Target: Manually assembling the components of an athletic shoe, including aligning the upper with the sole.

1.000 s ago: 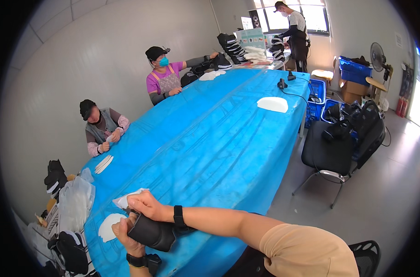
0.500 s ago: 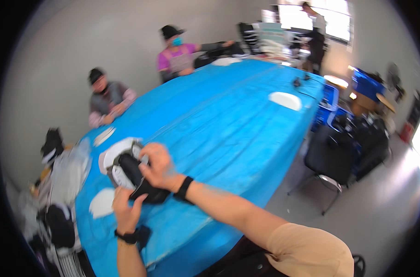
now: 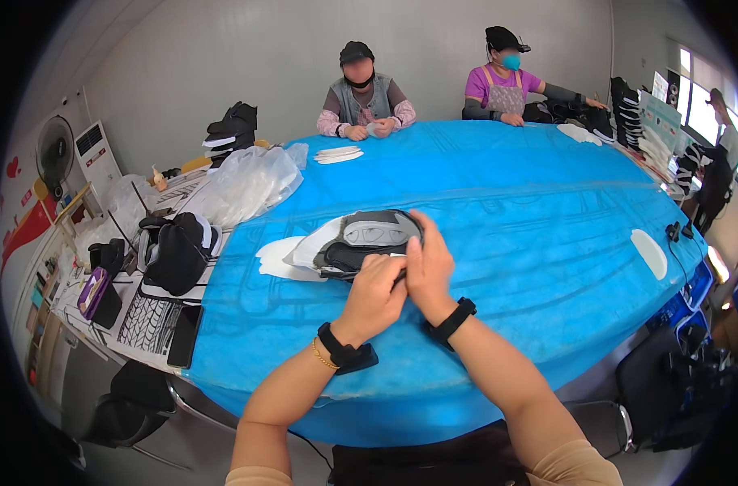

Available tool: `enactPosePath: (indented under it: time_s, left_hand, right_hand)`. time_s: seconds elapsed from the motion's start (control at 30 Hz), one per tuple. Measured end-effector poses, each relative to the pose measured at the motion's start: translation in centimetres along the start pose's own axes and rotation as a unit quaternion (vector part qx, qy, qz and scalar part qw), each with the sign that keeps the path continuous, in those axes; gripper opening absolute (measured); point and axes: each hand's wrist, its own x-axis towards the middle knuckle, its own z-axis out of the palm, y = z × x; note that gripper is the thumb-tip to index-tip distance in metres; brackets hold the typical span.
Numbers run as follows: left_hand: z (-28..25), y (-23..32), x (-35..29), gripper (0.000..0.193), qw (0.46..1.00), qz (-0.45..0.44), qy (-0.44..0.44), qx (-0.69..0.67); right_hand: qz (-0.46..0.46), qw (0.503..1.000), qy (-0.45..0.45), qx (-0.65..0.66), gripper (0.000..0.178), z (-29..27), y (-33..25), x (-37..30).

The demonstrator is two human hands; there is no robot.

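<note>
A grey and black shoe upper (image 3: 336, 239) is between my two hands above the blue-covered table (image 3: 498, 316), its pale end toward the left. My left hand (image 3: 373, 298) is closed, fingers bent and pinching the near black edge. My right hand (image 3: 428, 263) wraps round the right end, its fingers reaching over the far side. White insole-shaped pieces (image 3: 286, 263) lie on the table just left of the upper, partly under it. My fingertips partly hide the dark opening.
More white insole-shaped pieces (image 3: 338, 155) lie farther back, and another (image 3: 649, 253) at the right. Clear plastic bags (image 3: 251, 182) and black shoes (image 3: 178, 251) crowd the left side. Two people sit across the table; another stands far right. A black chair (image 3: 656, 389) stands at lower right.
My view has turned left and levelled. My hands have come together on the shoe upper, the left now pinching its near edge; earlier they were apart at either side of it.
</note>
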Motion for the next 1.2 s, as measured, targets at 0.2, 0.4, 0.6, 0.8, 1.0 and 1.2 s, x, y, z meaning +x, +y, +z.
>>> enactPosePath:
  time_s: [0.2, 0.4, 0.6, 0.8, 1.0, 1.2]
  left_hand:
    - [0.0, 1.6, -0.9, 0.025, 0.987, -0.041, -0.075, 0.136]
    - [0.5, 1.1, -0.9, 0.015, 0.991, -0.041, 0.037, 0.123]
    - [0.2, 1.1, -1.4, 0.011, 0.998, 0.05, 0.005, 0.034]
    - [0.1, 1.2, -0.8, 0.01, 0.999, 0.037, -0.03, 0.0]
    - [0.9, 1.3, -1.4, 0.014, 0.999, 0.009, -0.01, 0.034]
    - [0.2, 2.7, -1.3, 0.028, 0.99, 0.025, 0.056, 0.125]
  right_hand:
    - [0.112, 0.984, -0.075, 0.112, 0.04, -0.8, 2.4, 0.7]
    - [-0.075, 0.993, -0.061, 0.06, 0.055, -0.5, 2.1, 0.6]
    - [-0.113, 0.987, -0.028, 0.113, 0.054, -1.1, -0.2, 0.6]
    - [-0.051, 0.992, -0.02, 0.113, 0.05, -1.1, 1.3, 0.1]
    - [-0.033, 0.994, -0.012, 0.1, 0.046, -0.6, 2.5, 0.3]
    - [0.029, 0.993, 0.043, 0.102, 0.035, -0.6, 3.3, 0.8]
